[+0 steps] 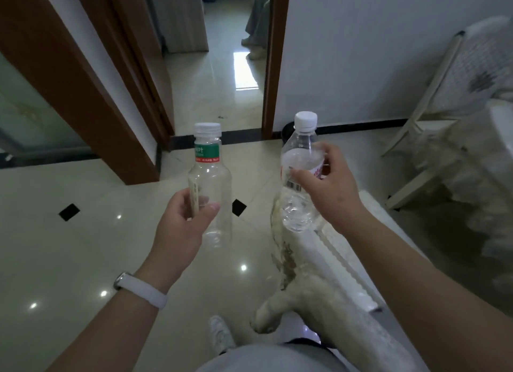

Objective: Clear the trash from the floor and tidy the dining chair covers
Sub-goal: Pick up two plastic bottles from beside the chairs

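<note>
A clear bottle with a green label (212,177) is held upright in the left hand (181,221), thumb and fingers curled round its lower half, and a white-capped bottle (301,146) is gripped at its label by the curled fingers and thumb of the right hand (330,185). Both are carried apart, side by side, above the glossy tiled floor (83,246), with a dark bin (286,132) partly seen behind the white-capped bottle. A chair (347,249) with a fluffy pale cover (305,296) is seen under the right forearm.
</note>
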